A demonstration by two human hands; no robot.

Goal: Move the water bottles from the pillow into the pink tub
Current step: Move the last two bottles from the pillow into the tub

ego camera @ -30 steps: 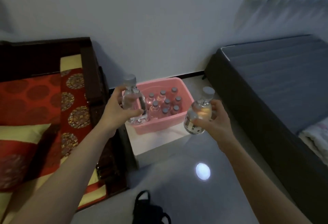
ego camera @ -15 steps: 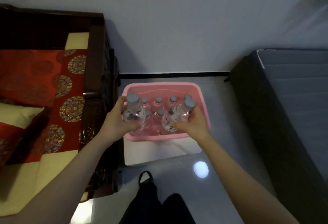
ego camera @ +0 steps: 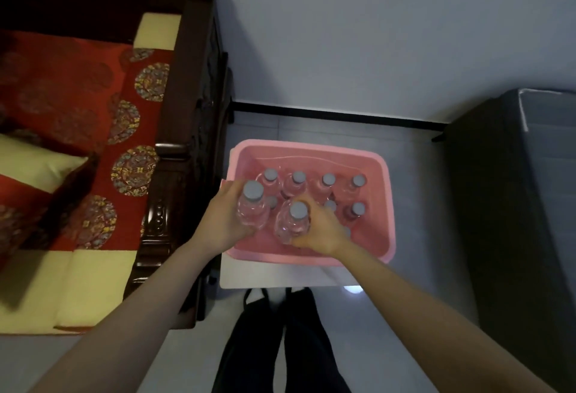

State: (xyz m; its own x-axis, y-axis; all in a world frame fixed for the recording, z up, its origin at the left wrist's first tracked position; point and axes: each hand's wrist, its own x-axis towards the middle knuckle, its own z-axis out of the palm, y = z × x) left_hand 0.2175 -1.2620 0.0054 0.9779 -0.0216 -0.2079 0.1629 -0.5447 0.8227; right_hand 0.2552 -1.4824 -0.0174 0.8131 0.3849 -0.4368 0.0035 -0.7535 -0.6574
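Water bottles [ego camera: 253, 208] lowered further, inside pink tub [ego camera: 386, 205]

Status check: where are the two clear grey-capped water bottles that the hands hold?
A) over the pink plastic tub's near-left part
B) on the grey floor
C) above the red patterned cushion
A: the left hand grips the left bottle, the right hand the right bottle, both upright over the pink plastic tub, near-left.

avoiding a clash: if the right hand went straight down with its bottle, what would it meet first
Probably the bare floor of the pink tub by its front wall; standing bottles sit behind. The bottle in the right hand hides what lies beneath.
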